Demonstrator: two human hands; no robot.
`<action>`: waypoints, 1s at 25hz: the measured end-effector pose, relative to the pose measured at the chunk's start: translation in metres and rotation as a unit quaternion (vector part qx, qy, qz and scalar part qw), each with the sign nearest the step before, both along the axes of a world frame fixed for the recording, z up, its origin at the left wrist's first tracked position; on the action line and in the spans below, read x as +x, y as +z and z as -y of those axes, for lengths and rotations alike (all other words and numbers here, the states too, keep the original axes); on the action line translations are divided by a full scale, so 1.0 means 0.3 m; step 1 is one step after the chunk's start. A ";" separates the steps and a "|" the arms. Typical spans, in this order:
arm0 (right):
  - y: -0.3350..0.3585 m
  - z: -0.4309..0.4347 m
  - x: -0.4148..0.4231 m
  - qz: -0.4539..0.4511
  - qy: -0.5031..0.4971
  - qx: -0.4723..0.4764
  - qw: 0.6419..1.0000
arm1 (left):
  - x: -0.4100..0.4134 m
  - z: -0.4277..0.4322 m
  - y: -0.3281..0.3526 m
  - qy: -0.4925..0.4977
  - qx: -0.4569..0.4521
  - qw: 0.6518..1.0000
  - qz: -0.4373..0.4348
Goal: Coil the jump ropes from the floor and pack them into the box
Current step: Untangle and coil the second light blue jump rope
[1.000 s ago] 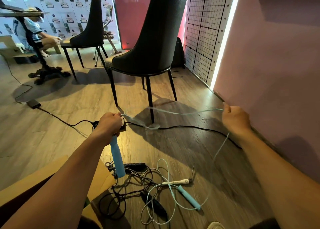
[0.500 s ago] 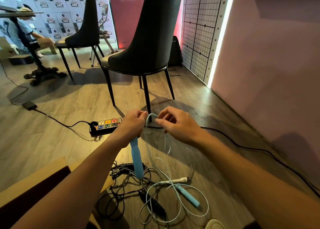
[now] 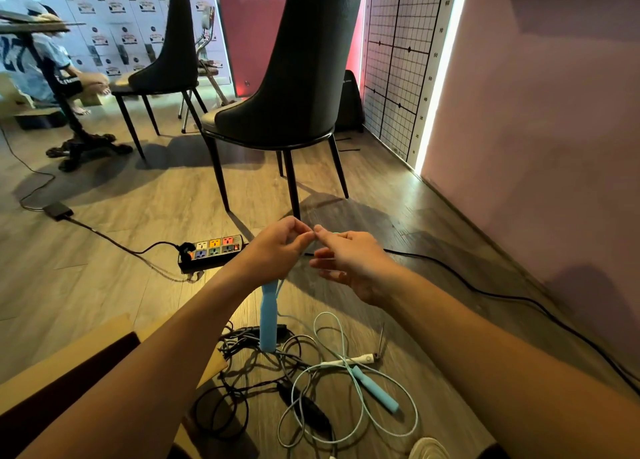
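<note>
My left hand is closed around the top of a light blue jump rope handle, which hangs straight down from the fist. My right hand meets it fingertip to fingertip, pinching the thin pale blue rope. The rope's slack lies in loops on the floor below, ending at the second blue handle. A black jump rope is tangled beside it. The open cardboard box sits at the lower left, partly hidden by my left arm.
A black chair stands just beyond my hands, a second chair further back left. A power strip and black cables cross the wooden floor. A pink wall runs along the right. A person sits at far left.
My right hand swung in from far right, where it held the rope stretched out, and now touches my left hand. The rope's slack has dropped onto the floor.
</note>
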State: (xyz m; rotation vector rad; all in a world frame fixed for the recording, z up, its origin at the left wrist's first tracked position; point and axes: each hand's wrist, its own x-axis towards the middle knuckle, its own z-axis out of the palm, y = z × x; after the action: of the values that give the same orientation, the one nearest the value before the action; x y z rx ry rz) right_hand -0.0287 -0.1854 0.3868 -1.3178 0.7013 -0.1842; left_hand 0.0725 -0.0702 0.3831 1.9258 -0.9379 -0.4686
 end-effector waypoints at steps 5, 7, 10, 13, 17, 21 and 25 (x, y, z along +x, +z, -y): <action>0.011 0.031 0.022 0.041 -0.049 0.049 0.997 | 0.010 0.002 0.003 0.020 0.033 0.998 -0.039; 0.033 0.061 0.014 -0.014 -0.087 -0.047 0.995 | 0.043 -0.015 -0.005 0.065 0.056 0.996 -0.036; 0.047 0.137 -0.022 -0.080 -0.107 -0.215 0.967 | 0.079 -0.053 -0.014 0.103 0.026 0.992 -0.071; 0.026 0.199 -0.059 -0.057 -0.071 -0.264 0.960 | 0.070 -0.074 0.002 0.078 -0.004 0.988 -0.130; 0.006 0.220 -0.062 -0.036 -0.073 -0.348 0.934 | 0.042 -0.061 0.015 0.048 -0.030 0.982 -0.180; 0.002 0.243 -0.054 -0.028 -0.130 -0.340 0.931 | 0.044 -0.061 0.014 0.051 -0.004 0.975 -0.218; -0.020 0.246 -0.050 0.027 -0.065 -0.290 0.954 | 0.042 -0.061 0.008 0.060 0.026 0.966 -0.249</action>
State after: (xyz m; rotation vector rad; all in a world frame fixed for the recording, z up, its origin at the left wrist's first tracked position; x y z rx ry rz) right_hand -0.0439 -0.2591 0.3806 -1.8173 0.7135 -0.5633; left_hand 0.0851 -0.0520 0.3856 1.7738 -0.4841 -0.8613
